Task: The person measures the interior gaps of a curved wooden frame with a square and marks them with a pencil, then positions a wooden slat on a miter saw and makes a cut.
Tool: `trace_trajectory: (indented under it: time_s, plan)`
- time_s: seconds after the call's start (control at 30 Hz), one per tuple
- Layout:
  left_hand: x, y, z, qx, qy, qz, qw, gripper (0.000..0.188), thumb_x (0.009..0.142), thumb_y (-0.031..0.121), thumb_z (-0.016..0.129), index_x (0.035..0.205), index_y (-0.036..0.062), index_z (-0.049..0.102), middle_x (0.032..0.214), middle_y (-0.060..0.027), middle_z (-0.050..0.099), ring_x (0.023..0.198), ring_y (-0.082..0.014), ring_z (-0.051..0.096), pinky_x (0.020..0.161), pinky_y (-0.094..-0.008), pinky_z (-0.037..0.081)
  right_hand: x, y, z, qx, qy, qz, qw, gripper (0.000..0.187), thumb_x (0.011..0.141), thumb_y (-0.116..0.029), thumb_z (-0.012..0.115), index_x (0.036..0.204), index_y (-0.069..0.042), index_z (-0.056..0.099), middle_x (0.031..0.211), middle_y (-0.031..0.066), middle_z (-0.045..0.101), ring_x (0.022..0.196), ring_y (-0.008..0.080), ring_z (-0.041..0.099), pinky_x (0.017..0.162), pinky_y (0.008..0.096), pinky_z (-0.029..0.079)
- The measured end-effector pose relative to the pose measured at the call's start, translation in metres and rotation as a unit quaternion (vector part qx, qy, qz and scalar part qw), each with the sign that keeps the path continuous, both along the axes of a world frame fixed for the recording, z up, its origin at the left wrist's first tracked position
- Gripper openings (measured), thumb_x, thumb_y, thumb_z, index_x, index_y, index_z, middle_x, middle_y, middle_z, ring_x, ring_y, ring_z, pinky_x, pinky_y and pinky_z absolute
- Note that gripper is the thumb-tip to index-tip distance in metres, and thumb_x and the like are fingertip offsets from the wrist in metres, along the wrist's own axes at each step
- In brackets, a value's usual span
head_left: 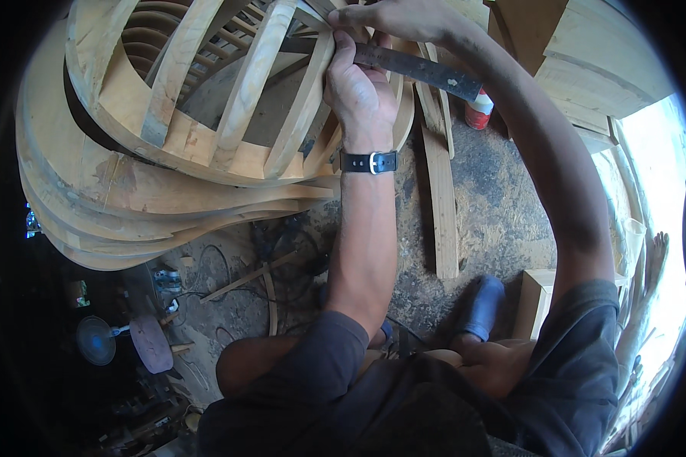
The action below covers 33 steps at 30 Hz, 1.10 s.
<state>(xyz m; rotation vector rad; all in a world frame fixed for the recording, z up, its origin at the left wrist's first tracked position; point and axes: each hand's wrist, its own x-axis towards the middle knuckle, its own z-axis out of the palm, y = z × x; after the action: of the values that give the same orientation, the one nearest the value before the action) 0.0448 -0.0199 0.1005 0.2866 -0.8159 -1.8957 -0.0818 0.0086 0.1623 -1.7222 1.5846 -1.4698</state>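
Note:
My left hand (pixel 364 99), with a dark strap on the wrist, is closed around a dark flat metal strip (pixel 427 75) that looks like a steel ruler. Its thumb presses against the strip, next to the upper end of a pale wooden slat (pixel 301 114). Just beyond, my right hand (pixel 396 19) reaches across from the right, its fingertips pinched together at the wood joint. Whatever sits between those fingertips is too hidden to name. Both hands are at the right side of a large curved wooden frame (pixel 190 156) built of upright slats on bent rails.
Long wooden strips (pixel 442 206) lie on the stained floor, near a red-and-white can (pixel 479 110). Stacked curved wooden pieces (pixel 160 190) stand at left. A fan (pixel 97 340), a pinkish stool (pixel 151 344) and cables are lower left. Wooden boxes (pixel 602 68) rise at right.

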Motion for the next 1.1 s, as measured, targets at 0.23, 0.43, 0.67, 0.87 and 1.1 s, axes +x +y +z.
trace_trajectory:
  time_s: [0.23,0.43,0.67,0.87,1.1]
  plan:
    - [0.003,-0.002,0.000,0.019,-0.004,0.004,1.000,0.044,0.105,0.019,0.050,0.141,-0.0037,0.041,0.137,-0.0179,0.048,0.123,-0.0321,0.053,0.111,-0.0471,0.045,-0.008,0.045,0.018,0.092,-0.005,-0.012,0.996,0.029,0.090,-0.024,0.072,0.103,0.001,0.067,0.086,0.0089,0.068,0.083,0.0162,0.061,0.078,0.0333,0.048]
    - [0.003,-0.001,-0.001,0.028,-0.010,0.002,1.000,0.044,0.105,0.019,0.051,0.139,-0.0056,0.041,0.137,-0.0195,0.048,0.124,-0.0324,0.053,0.111,-0.0472,0.045,-0.002,0.058,0.030,0.098,0.008,-0.140,0.985,0.029,0.097,-0.026,0.061,0.100,0.001,0.070,0.076,0.0098,0.068,0.072,0.0192,0.064,0.067,0.0356,0.050]
    - [0.007,-0.008,-0.006,0.064,-0.052,-0.003,0.997,0.043,0.105,0.024,0.050,0.136,-0.0050,0.044,0.126,-0.0196,0.057,0.111,-0.0310,0.061,0.104,-0.0444,0.047,0.027,0.073,-0.010,0.063,0.229,-0.111,0.965,0.035,0.085,-0.013,0.069,0.120,-0.009,0.064,0.089,0.0159,0.071,0.085,0.0324,0.071,0.080,0.0447,0.055]
    - [0.006,-0.001,-0.003,0.065,0.025,-0.021,0.997,0.033,0.092,0.011,0.056,0.120,-0.0063,0.055,0.113,-0.0173,0.063,0.103,-0.0308,0.067,0.091,-0.0409,0.054,0.014,0.075,-0.016,0.127,0.236,-0.108,0.957,0.035,0.086,-0.021,0.074,0.116,-0.005,0.068,0.086,0.0110,0.073,0.084,0.0235,0.069,0.078,0.0376,0.053]
    - [0.010,-0.003,-0.006,0.024,0.028,-0.013,0.999,0.052,0.072,0.004,0.049,0.122,-0.0073,0.053,0.123,-0.0208,0.059,0.118,-0.0348,0.058,0.103,-0.0455,0.046,0.006,0.072,0.037,0.200,0.219,-0.042,0.954,0.026,0.072,-0.016,0.077,0.090,0.000,0.067,0.074,0.0167,0.066,0.071,0.0305,0.066,0.066,0.0416,0.050]
